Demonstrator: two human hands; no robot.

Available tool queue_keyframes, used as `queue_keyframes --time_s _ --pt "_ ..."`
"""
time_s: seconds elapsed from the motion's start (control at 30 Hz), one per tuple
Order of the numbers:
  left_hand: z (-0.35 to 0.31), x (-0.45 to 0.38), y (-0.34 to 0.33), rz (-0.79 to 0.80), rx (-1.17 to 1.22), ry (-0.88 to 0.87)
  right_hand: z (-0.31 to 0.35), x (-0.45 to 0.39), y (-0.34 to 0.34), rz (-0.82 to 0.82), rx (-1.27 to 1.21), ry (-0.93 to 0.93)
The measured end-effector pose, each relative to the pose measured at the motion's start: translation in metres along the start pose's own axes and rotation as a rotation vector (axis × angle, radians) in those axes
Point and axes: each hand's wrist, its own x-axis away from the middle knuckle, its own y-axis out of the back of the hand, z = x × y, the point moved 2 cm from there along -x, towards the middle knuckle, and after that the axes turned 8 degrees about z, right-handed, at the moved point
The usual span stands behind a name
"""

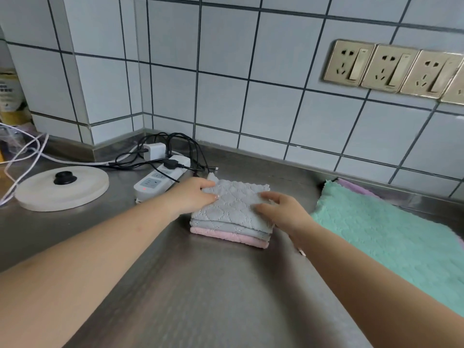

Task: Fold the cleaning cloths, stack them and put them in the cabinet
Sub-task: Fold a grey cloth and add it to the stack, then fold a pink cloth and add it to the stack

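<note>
A folded grey cloth [234, 205] lies on top of a small stack in the middle of the steel counter [200, 285], with a folded pink cloth [226, 236] at the bottom. My left hand [194, 194] rests on the stack's left edge, fingers on the grey cloth. My right hand [283, 209] presses flat on its right side. To the right, a teal cloth [391, 242] lies spread out flat over a purple cloth [356, 188] that peeks out at the back.
A white power strip [160, 178] with plugs and tangled black cables [175, 146] sits behind the stack on the left. A round white lid with a black knob [62, 188] lies further left. Wall sockets [391, 69] are on the tiled wall.
</note>
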Motion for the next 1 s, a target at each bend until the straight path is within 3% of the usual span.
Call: queue_keyframes --time_s 0.13,0.27,0.4,0.7,0.8,0.93,1.0 --pt "-0.02 -0.002 -0.003 -0.166 -0.385 -0.146 0.021 -0.005 -0.004 -0.194 0.448 0.162" --pt "-0.04 -0.006 -0.031 -0.119 -0.485 -0.229 0.038 -0.01 -0.04 -0.059 0.515 0.158" --pt "-0.014 -0.009 -0.044 -0.006 -0.552 -0.102 0.011 -0.009 -0.05 0.041 0.726 0.084" --pt "-0.014 0.002 -0.043 -0.012 -0.484 0.084 -0.006 -0.002 -0.039 0.016 0.624 -0.055" --pt "-0.022 0.007 -0.043 -0.049 -0.539 0.101 -0.005 0.012 -0.028 -0.021 0.657 0.009" --pt "-0.049 0.02 -0.051 -0.198 -0.509 -0.123 -0.007 0.038 0.0 -0.084 0.695 0.153" --pt "-0.071 0.028 -0.062 -0.191 -0.494 -0.283 -0.015 0.052 0.026 -0.12 0.728 0.181"
